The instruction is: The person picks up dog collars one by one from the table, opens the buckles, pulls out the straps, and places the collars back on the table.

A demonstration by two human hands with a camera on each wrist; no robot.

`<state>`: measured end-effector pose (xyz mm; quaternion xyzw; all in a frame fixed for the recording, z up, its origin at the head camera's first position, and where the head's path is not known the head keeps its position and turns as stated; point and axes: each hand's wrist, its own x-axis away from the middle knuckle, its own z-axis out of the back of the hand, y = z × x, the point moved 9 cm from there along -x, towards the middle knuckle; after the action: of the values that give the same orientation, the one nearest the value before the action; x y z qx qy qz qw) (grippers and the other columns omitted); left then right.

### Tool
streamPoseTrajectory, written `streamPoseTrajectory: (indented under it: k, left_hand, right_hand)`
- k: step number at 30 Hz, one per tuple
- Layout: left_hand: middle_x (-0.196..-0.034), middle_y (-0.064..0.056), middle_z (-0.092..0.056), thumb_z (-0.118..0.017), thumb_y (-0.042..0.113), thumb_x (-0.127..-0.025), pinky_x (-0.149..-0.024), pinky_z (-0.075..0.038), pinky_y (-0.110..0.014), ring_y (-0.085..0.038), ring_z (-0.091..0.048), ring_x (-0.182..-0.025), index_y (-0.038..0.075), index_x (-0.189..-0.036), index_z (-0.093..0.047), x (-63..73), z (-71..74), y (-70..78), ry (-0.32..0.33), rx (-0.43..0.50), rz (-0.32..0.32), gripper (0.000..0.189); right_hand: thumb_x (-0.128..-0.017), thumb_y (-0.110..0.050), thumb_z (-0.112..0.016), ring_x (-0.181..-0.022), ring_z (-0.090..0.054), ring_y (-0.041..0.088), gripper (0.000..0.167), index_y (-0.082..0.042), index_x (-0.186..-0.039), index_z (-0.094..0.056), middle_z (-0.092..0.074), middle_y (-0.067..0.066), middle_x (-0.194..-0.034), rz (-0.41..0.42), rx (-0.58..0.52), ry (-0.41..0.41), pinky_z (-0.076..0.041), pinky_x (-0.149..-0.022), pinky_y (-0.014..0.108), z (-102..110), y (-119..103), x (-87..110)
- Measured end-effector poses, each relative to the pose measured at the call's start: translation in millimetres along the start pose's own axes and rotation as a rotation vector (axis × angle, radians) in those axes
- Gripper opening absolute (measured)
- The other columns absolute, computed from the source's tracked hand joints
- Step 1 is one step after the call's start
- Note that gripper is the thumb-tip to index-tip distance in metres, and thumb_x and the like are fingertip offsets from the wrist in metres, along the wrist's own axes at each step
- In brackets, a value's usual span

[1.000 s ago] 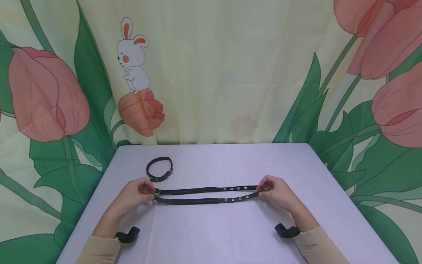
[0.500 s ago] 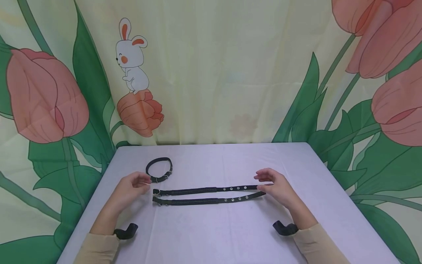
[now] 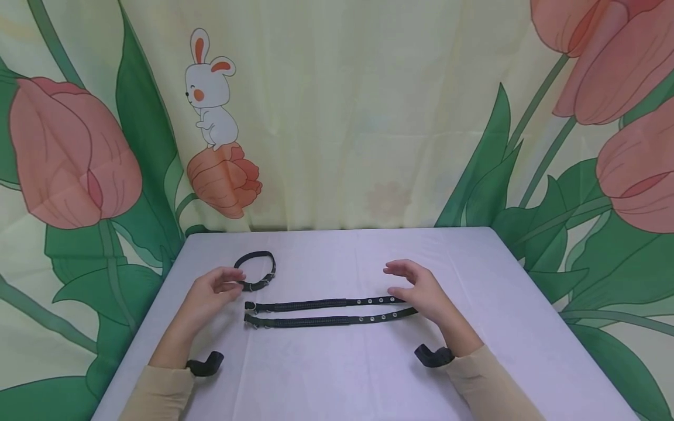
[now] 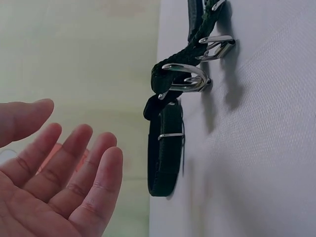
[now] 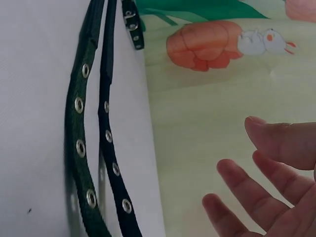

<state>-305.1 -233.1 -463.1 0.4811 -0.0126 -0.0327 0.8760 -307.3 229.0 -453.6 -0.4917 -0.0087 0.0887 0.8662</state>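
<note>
Two black collars lie stretched out side by side across the table, the rear collar and the front collar. Each has metal hardware at its left end and a row of eyelets toward the right. Behind their left ends, a third black collar is buckled into a loop. My left hand holds nothing; its fingertips overlap the looped collar in the head view, while the left wrist view shows a gap. Above the right ends hovers my right hand, empty, thumb and fingers spread, hiding part of those ends.
A white cloth covers the table. Behind it hangs a pale curtain printed with tulips and a rabbit. Black wrist mounts stick out from both sleeves.
Both hands have let go of the two stretched collars, which stay lying on the table. My left hand has risen slightly toward the looped collar; my right has moved up and left.
</note>
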Motion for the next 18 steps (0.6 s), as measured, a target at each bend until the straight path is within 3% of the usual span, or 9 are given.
streamPoseTrajectory:
  k: [10,13,18]
  left_hand:
    - [-0.141,-0.023,-0.070,-0.070,0.003,-0.102,-0.089,-0.053,-0.010,-0.040,-0.070,-0.129,0.002,-0.140,-0.063,-3.6,3.4,0.7,-0.001,0.056,-0.052,0.039]
    - [-0.140,-0.023,-0.070,-0.070,0.002,-0.102,-0.091,-0.056,-0.013,-0.040,-0.070,-0.130,0.001,-0.141,-0.062,-5.3,3.4,-2.4,0.000,0.065,-0.047,0.040]
    - [-0.143,-0.022,-0.069,-0.069,0.003,-0.102,-0.100,-0.061,-0.032,-0.039,-0.070,-0.131,0.004,-0.146,-0.060,-10.4,3.3,-5.8,-0.013,0.060,-0.034,0.045]
  right_hand:
    - [-0.094,-0.007,-0.080,-0.143,-0.061,0.033,0.058,-0.014,-0.148,-0.061,-0.071,0.006,-0.144,0.030,-0.068,-0.086,-0.045,-0.121,0.058,-37,-26,-20.8]
    - [-0.094,-0.006,-0.080,-0.142,-0.061,0.033,0.059,-0.016,-0.149,-0.060,-0.070,0.007,-0.145,0.050,-0.087,-0.115,-0.048,-0.119,0.057,-48,-35,-26.8]
    - [-0.095,-0.003,-0.078,-0.140,-0.062,0.037,0.059,-0.015,-0.149,-0.060,-0.070,0.011,-0.145,0.096,-0.130,-0.159,-0.052,-0.114,0.056,-65,-48,-37.1]
